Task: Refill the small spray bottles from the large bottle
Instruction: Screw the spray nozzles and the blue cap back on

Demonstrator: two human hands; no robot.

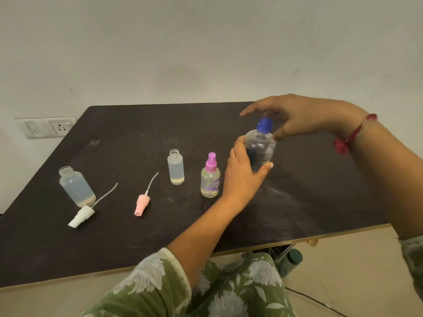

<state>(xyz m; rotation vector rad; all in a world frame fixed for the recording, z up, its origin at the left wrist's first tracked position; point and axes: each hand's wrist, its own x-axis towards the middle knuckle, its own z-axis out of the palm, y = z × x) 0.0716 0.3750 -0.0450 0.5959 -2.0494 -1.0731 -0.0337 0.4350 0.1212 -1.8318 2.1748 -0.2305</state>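
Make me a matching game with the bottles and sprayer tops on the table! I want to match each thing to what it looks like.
Things:
1. large bottle
2. purple-topped bottle
3. pink sprayer
4. white sprayer

States:
A. lying beside the leftmost open bottle
B. held by the left hand
C. standing with its sprayer on
D. lying alone between two open bottles

Pairs: 1-B, 2-C, 3-D, 4-A

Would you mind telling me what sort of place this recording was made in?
Probably a plain room in a home or small office, not a lab: a dark laminate table pushed against a bare white wall, a wall switch and socket plate, and a tiled floor.
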